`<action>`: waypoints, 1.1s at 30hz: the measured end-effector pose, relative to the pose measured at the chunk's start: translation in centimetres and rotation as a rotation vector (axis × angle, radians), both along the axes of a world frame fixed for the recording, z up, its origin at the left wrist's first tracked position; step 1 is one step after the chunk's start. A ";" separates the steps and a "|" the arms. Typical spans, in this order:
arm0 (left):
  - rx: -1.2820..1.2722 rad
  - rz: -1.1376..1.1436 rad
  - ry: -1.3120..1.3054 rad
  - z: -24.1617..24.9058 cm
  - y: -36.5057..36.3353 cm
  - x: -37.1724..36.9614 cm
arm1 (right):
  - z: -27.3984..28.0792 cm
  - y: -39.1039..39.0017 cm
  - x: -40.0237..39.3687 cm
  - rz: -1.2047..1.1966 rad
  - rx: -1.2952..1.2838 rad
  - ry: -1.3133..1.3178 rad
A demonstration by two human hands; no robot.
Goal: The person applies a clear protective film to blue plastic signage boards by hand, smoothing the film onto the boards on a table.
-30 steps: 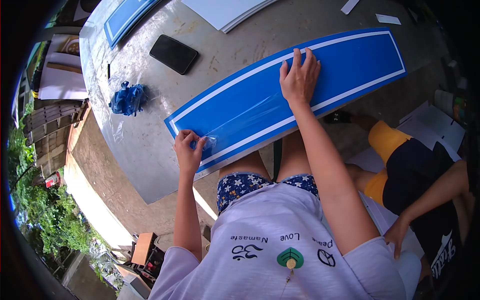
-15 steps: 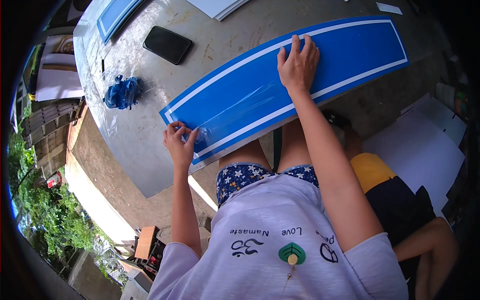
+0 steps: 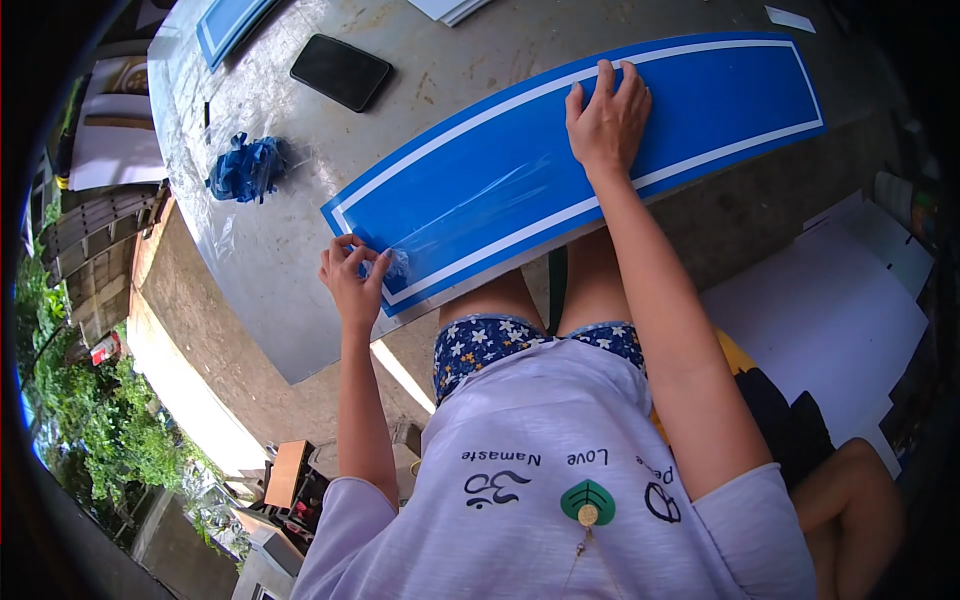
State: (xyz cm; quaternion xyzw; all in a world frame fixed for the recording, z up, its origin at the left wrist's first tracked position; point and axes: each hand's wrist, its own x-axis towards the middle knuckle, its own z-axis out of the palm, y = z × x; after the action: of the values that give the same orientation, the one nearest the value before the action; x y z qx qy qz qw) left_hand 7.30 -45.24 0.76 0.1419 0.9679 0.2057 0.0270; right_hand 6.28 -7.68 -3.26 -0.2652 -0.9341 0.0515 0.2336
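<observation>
Some film [image 3: 399,264] in the left hand [image 3: 352,284] has neared the panel's edge [image 3: 332,217].

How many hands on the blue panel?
2. Left hand pinches clear film at the left end of the blue panel; right hand rests right of its middle, fingers near the far edge.

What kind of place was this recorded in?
Probably a small sign workshop, partly open to the outdoors: a long blue panel with a white border lies on a metal-looking table, similar blue panels are stacked nearby, and green plants grow beyond the floor.
</observation>
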 end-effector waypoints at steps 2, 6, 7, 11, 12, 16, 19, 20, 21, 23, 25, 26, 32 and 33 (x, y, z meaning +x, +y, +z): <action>0.004 -0.009 0.001 0.0 -0.3 0.0 | 0.0 0.0 0.0 0.000 0.012 0.006; 0.006 -0.006 -0.010 0.2 -0.9 -0.1 | -0.2 0.1 0.0 0.004 0.018 0.011; 0.005 -0.006 -0.009 0.2 -1.0 -0.2 | -0.2 0.1 0.0 0.006 0.016 0.015; -0.007 -0.008 0.007 0.4 -1.6 -0.3 | -0.2 0.1 0.0 0.002 0.017 0.018; -0.007 -0.007 0.009 0.5 -1.7 -0.4 | -0.1 0.1 -0.1 0.003 0.016 0.021; -0.013 0.000 -0.001 0.7 -2.3 -0.6 | 0.1 0.0 -0.1 -0.001 0.005 0.009; 0.006 -0.012 0.023 0.5 -2.8 -0.3 | 0.1 0.0 0.1 -0.003 0.012 0.003; 0.023 -0.027 0.054 0.4 -3.0 -0.3 | 0.2 0.0 0.0 -0.003 0.017 -0.008; 0.024 -0.021 0.069 0.3 -3.2 -0.5 | 0.3 -0.1 -0.2 0.003 0.018 0.007; 0.092 -0.014 0.042 0.0 -3.8 -0.5 | 0.6 -0.2 0.0 -0.007 0.001 -0.041; 0.132 -0.005 0.038 0.1 -4.0 -0.5 | 0.8 -0.2 0.0 0.001 -0.009 -0.031; 0.102 0.029 -0.005 0.1 -4.1 -0.5 | 0.8 -0.3 -0.1 -0.005 -0.003 -0.039; 0.174 0.026 -0.062 -0.6 -5.6 -0.8 | 1.2 -0.4 -0.1 0.000 -0.002 -0.033; 0.197 0.029 -0.095 -0.5 -5.8 -0.8 | 1.2 -0.4 -0.1 0.001 -0.001 -0.032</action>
State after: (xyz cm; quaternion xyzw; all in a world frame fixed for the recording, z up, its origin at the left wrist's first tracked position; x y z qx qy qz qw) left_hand 6.49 -51.07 0.24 0.1198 0.9426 0.3065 0.0557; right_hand 6.22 -8.09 -2.06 -0.2655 -0.9377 0.0478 0.2187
